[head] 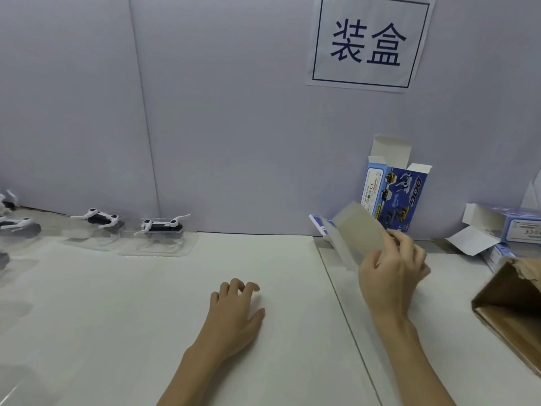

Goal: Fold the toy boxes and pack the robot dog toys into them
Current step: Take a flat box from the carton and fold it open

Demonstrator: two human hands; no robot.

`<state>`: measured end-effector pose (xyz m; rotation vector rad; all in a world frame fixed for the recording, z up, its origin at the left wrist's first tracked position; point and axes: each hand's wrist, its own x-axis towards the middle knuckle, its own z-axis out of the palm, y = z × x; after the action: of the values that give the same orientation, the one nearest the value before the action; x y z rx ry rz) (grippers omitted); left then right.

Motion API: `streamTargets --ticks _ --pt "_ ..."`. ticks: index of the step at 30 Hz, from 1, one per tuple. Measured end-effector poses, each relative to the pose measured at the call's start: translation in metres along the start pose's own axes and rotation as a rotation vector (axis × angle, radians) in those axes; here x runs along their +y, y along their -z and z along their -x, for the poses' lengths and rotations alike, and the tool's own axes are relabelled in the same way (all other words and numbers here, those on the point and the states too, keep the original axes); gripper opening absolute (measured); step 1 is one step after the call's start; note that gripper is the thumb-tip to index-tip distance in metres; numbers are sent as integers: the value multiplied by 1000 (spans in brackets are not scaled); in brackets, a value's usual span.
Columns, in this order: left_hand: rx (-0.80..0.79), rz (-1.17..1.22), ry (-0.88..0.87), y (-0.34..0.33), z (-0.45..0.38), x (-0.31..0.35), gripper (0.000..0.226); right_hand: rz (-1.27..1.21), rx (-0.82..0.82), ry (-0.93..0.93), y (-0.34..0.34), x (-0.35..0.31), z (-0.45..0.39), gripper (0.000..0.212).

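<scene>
- Our right hand (392, 268) grips a flat, unfolded toy box (355, 232), blurred, fingers clamped on its grey inner face, above the desk's (146, 317) far right part.
- Our left hand (237, 309) rests palm-down mid-desk, fingers loosely curled, holding nothing.
- One folded box (395, 194) stands upright at the far edge against the partition (219, 112), top flaps open.
- Two robot dog toys (96, 218) (162, 224) lie in clear trays along the far left edge; more show blurred at the left margin.
- A brown carton (509, 312) sits at the right edge.
- A printed sign (369, 42) hangs on the partition.
</scene>
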<state>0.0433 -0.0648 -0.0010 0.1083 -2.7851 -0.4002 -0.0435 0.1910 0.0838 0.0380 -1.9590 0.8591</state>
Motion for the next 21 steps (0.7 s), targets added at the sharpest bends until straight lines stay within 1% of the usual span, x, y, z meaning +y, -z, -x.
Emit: streamTargets --ticks 2,4,5,6,7,9,10,11,12,14,16,19,20,21 --pt "56 84 -11 1 -1 1 69 -237 34 80 5 -16 0 51" --pt "118 270 -30 9 -3 6 93 -441 5 148 9 -28 4 46" --pt "146 382 -37 14 -4 9 100 -507 -27 181 10 -34 8 41" --pt "160 486 -30 20 -5 14 102 -537 -73 206 8 -38 12 36" --pt "150 581 -18 23 -5 18 100 -535 -136 211 5 -41 17 32" --pt "72 793 1 26 -5 26 79 -463 -314 135 -3 -41 26 25" --pt "30 832 7 27 -4 29 71 -417 -418 72 -8 -40 31 22" --pt "12 830 -15 25 -3 29 74 -387 -519 6 -12 -39 34 20" --pt "-5 830 -37 25 -2 29 84 -389 -602 -59 -15 -38 36 21" --pt "1 838 -72 25 1 28 102 -474 -679 -180 -17 -37 38 25" --pt "83 864 -109 29 4 28 106 -643 -696 -316 -13 -39 35 37" --pt "283 902 -139 37 5 31 106 -924 -744 -504 -7 -43 25 62" --pt "354 945 -117 40 5 32 101 -981 -765 -523 -6 -44 24 67" --pt "423 1007 -81 42 4 35 91 -1019 -770 -509 -4 -46 23 67"
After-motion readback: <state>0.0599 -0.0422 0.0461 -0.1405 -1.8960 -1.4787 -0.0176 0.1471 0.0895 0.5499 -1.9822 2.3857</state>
